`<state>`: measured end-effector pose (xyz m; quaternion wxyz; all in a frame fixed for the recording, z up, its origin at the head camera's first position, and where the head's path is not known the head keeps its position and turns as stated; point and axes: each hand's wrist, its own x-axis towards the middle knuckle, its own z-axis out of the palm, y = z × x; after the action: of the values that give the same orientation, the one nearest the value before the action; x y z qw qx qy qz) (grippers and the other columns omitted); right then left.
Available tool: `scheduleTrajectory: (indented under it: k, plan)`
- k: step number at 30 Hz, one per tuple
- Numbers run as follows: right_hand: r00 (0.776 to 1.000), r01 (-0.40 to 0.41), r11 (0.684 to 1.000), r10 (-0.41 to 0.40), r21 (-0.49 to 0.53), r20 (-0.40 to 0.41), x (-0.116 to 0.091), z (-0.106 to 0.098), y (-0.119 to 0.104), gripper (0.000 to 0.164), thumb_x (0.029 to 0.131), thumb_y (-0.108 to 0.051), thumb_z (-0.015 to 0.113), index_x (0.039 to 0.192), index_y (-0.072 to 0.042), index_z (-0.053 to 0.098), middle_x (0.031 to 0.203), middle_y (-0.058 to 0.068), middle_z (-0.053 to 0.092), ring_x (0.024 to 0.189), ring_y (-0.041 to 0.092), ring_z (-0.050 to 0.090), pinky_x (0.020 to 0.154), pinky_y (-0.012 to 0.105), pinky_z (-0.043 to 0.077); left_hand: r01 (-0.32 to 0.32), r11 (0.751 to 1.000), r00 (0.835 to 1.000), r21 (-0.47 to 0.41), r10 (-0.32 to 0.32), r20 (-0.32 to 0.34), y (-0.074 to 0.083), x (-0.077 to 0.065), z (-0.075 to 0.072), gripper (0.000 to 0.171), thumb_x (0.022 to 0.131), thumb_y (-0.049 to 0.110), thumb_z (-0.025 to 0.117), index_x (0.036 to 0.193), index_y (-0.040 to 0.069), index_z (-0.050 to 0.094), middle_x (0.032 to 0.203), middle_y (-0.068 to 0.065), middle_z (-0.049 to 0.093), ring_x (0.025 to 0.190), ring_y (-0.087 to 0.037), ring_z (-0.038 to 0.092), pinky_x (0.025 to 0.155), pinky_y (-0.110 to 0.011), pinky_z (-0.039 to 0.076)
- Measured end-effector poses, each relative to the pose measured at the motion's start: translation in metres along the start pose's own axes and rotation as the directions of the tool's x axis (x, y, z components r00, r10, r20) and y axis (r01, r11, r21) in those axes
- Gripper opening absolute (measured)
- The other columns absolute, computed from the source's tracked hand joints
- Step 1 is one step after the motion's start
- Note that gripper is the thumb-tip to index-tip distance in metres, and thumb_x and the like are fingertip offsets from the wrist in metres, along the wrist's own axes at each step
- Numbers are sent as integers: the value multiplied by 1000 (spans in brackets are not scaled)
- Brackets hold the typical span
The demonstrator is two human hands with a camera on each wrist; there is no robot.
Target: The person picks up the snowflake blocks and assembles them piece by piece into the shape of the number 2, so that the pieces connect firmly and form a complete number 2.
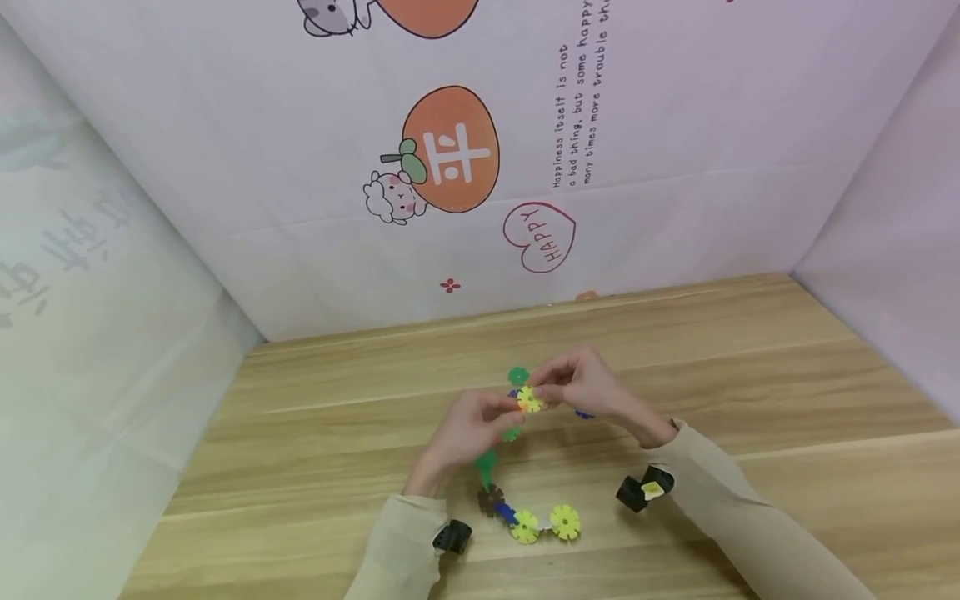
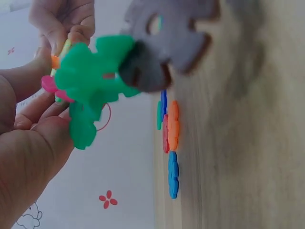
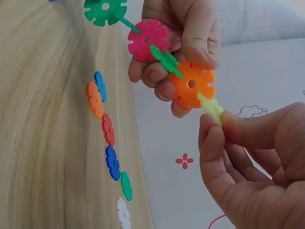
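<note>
My left hand (image 1: 467,427) pinches an orange notched plastic disc (image 3: 202,86) at the end of a chain of slotted snowflake pieces. Thumb and fingers of my right hand (image 1: 585,385) pinch a yellow disc (image 1: 529,399), whose edge meets the orange disc's rim. Behind the orange piece follow a green disc (image 3: 164,58), a pink disc (image 3: 158,42) and another green disc (image 3: 93,13). Lower along the chain come a brown disc (image 1: 491,501), a blue disc (image 1: 506,512) and two yellow discs joined by a white piece (image 1: 545,527), near the table.
Loose discs lie on the wooden table (image 1: 315,467) beyond my hands: light blue (image 3: 100,86), orange (image 3: 95,101), red (image 3: 108,130), dark blue (image 3: 113,163), green (image 3: 126,186) and white (image 3: 123,213). A printed cloth wall (image 1: 660,192) rises behind the table.
</note>
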<state>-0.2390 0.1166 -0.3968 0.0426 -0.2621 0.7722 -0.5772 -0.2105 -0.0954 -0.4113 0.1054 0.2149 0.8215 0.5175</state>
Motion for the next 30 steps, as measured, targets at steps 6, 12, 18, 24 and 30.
scheduleTrajectory:
  k: [6,12,18,24,30]
  plan:
    - [998,-59,998,59,5,11,0,1,-2,9,84,5,68,92,9,71,82,17,71,64,22,66,58,32,57,14,1000,1000,-5,-14,18,2,-2,-2,24,95,18,61,110,1,69,109,-16,69,87,-15,66,79,-34,53]
    - [994,-100,995,99,20,37,0,1,-4,14,88,0,66,99,7,69,90,17,70,73,26,68,66,39,58,42,999,998,4,-42,35,3,-4,-8,30,94,29,63,114,7,68,108,-12,69,86,-26,67,73,-33,54]
    - [988,-104,995,102,10,117,1,-4,-4,23,93,-7,62,111,7,66,103,19,68,84,31,69,73,45,57,47,999,998,-27,-46,42,3,-5,-9,31,94,28,63,120,11,66,92,-10,70,59,-25,57,51,-24,46]
    - [985,-164,981,168,-106,30,3,-32,-3,34,97,-22,59,120,3,62,111,17,65,87,36,64,75,46,56,52,997,998,-64,-49,49,5,-5,-10,47,93,23,64,135,7,52,111,-19,66,51,-15,51,47,-23,44]
    - [981,-192,968,194,-162,-3,8,-58,9,33,96,-21,59,119,3,63,113,21,63,90,30,64,78,43,56,50,994,997,-95,-44,63,7,-5,-14,48,93,14,63,137,3,49,108,-23,65,49,-13,49,46,-22,42]
